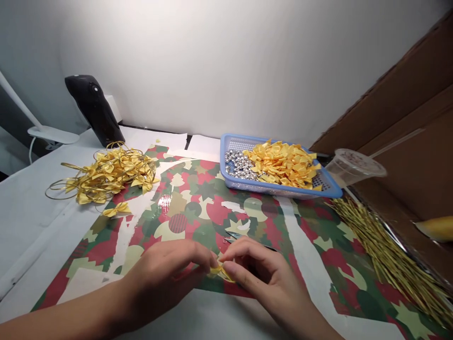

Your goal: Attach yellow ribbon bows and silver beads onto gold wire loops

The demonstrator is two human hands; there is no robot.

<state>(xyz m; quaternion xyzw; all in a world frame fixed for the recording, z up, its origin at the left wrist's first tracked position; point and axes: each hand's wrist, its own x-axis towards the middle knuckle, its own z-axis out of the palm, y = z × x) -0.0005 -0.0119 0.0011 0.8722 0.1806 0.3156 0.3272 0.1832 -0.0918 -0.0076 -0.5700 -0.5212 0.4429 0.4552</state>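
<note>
Near the front edge of the patterned sheet, a small yellow ribbon bow is pinched between my two hands. My left hand is closed, its fingertips on the bow's left side. From the other side, the thumb and index finger of my right hand grip it. Part of the bow is hidden by my fingers. Just beyond my right hand lie tweezers or scissors with thin metal points, mostly covered. To the left is a pile of yellow bows on gold wire loops, with a single bow in front.
A blue plastic basket at the back holds silver beads and yellow ribbon pieces. Gold wire stems lie at the right, beside a clear plastic cup and cardboard. A black device stands back left.
</note>
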